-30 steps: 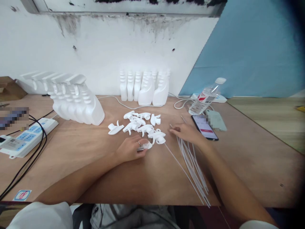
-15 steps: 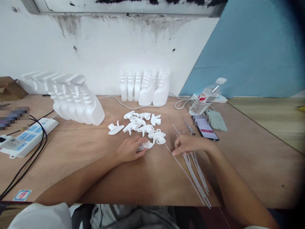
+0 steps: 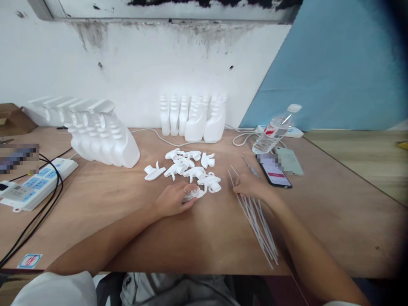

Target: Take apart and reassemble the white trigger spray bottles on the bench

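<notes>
My left hand lies on the table with its fingers curled round a white trigger spray head, partly hidden under them. Beyond it lies a loose pile of several more spray heads, one almost touching the held one. On the right, my right hand is closed with its fingertips down on thin white plastic tubes. These straws fan out from under the hand toward the table's front edge, and a couple of ends poke out past the fingers.
White spray bottles with heads fitted stand left; bottles without heads line the wall. A water bottle, a phone and a thin pointed tool lie right. A power strip with black cables lies left.
My right hand has shifted slightly left, and the stray straw that lay apart to its left is now gathered close to the others at the fingertips. My left hand has stayed put.
</notes>
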`<state>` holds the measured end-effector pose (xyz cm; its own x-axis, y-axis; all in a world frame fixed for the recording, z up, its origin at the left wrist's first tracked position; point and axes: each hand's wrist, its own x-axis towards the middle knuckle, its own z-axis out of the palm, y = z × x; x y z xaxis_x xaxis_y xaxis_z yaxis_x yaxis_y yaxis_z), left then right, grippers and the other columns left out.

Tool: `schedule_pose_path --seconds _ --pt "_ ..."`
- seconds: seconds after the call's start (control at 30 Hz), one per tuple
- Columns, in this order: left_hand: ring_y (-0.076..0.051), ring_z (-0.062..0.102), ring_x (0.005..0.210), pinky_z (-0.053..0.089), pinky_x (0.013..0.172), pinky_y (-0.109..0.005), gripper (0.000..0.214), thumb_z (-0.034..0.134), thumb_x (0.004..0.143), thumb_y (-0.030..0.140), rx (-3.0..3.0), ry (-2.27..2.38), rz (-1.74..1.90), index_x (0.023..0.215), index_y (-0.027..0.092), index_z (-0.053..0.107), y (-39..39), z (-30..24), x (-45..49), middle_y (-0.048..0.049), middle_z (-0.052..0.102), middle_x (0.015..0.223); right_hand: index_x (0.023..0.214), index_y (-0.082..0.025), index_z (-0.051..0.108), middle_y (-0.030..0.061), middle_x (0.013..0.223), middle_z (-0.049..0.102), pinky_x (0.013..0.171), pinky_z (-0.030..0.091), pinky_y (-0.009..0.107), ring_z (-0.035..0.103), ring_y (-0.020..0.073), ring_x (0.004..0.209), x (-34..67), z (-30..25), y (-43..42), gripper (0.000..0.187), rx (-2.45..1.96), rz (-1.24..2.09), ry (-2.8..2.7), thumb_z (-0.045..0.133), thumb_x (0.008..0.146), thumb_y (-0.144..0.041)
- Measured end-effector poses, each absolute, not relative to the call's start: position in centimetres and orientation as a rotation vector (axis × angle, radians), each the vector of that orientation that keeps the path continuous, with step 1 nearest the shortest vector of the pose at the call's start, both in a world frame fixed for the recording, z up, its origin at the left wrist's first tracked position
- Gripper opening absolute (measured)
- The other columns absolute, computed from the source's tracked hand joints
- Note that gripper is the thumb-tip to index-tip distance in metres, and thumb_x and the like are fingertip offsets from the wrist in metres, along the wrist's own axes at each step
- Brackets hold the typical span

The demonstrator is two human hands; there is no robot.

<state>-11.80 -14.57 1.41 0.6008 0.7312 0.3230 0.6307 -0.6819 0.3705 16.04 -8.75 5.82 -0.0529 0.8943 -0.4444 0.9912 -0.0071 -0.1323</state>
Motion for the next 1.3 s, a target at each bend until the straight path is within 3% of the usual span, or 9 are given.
schedule_pose_path --seconds 0.13,0.33,0.5,0.6,0.7,0.83,1.03,1.2,1.3 --pt "-0.019 0.06 0.088 0.047 0.073 -0.029 0.026 0.046 0.092 0.036 2.602 1.133 0.646 0.113 0.022 0.048 -14.6 1.5 -11.8 -0.0052 0.062 0.098 0.052 -0.015 0.06 0.0072 0.055 0.061 0.046 0.031 0.025 0.057 0.0172 0.055 15.2 5.5 -8.8 0.015 2.022 -0.424 2.104 0.059 0.064 -0.025" --pt "-0.019 0.061 0.089 0.047 0.073 -0.03 0.028 0.046 0.092 0.038 2.585 1.134 0.656 0.114 0.021 0.046 -14.7 1.4 -11.9 -0.0059 0.063 0.101 0.049 -0.018 0.048 0.0036 0.052 0.056 0.049 0.029 0.026 0.054 0.0164 0.054 15.0 6.0 -8.9 0.026 2.218 -0.465 2.3 0.053 0.069 -0.034" --pt "-0.02 0.062 0.085 0.048 0.072 -0.031 0.032 0.05 0.089 0.038 2.531 1.166 0.684 0.116 0.021 0.042 -14.7 1.2 -11.9 -0.0054 0.063 0.101 0.072 -0.021 0.043 -0.0013 0.06 0.06 0.043 0.032 0.024 0.047 0.01 0.04 15.0 7.5 -9.6 0.009 2.408 -1.104 2.614 0.05 0.071 -0.026" --pt "-0.02 0.063 0.088 0.049 0.074 -0.032 0.034 0.05 0.089 0.037 2.519 1.154 0.71 0.118 0.021 0.041 -14.7 1.2 -11.9 -0.006 0.063 0.106 0.083 -0.023 0.039 -0.0034 0.065 0.057 0.041 0.034 0.023 0.048 0.0095 0.039 14.3 8.0 -10.4 0.019 2.286 -1.594 2.884 0.055 0.073 -0.027" --pt "-0.02 0.062 0.093 0.049 0.079 -0.033 0.039 0.05 0.09 0.037 2.548 1.149 0.713 0.124 0.022 0.04 -14.7 1.2 -11.8 -0.0073 0.062 0.112 0.092 -0.023 0.045 -0.0005 0.077 0.06 0.05 0.044 0.025 0.054 0.0109 0.051 13.2 7.9 -11.4 0.024 1.948 -1.913 3.13 0.062 0.076 -0.03" --pt "-0.021 0.062 0.088 0.05 0.074 -0.032 0.039 0.048 0.091 0.038 2.62 1.155 0.7 0.126 0.02 0.043 -14.6 1.1 -11.8 -0.0063 0.063 0.097 0.1 -0.02 0.057 0.0036 0.084 0.063 0.065 0.049 0.028 0.06 0.0139 0.07 12.0 7.4 -12.3 0.022 1.622 -1.808 3.223 0.062 0.081 -0.03" --pt "-0.02 0.061 0.084 0.049 0.071 -0.03 0.04 0.048 0.091 0.038 2.667 1.137 0.719 0.125 0.018 0.044 -14.5 0.9 -11.9 -0.0068 0.063 0.096 0.087 -0.018 0.057 0.0036 0.088 0.065 0.078 0.049 0.029 0.062 0.0143 0.079 12.2 7.3 -12.2 0.017 1.3 -1.699 2.921 0.059 0.084 -0.034" --pt "-0.019 0.061 0.083 0.049 0.07 -0.029 0.039 0.047 0.092 0.039 2.692 1.129 0.731 0.125 0.019 0.043 -14.5 0.8 -11.8 -0.0068 0.063 0.096 0.095 -0.021 0.043 0.0029 0.083 0.068 0.054 0.048 0.025 0.064 0.0127 0.058 12.1 6.6 -11.9 0.025 1.247 -2.139 2.68 0.053 0.089 -0.043" --pt "-0.019 0.061 0.083 0.049 0.07 -0.03 0.04 0.047 0.092 0.039 2.714 1.123 0.735 0.125 0.018 0.042 -14.5 0.7 -11.9 -0.0063 0.062 0.093 0.098 -0.024 0.038 0.0019 0.084 0.068 0.055 0.051 0.028 0.067 0.0153 0.06 11.6 6.6 -12.1 0.025 1.345 -2.377 2.904 0.053 0.09 -0.042"
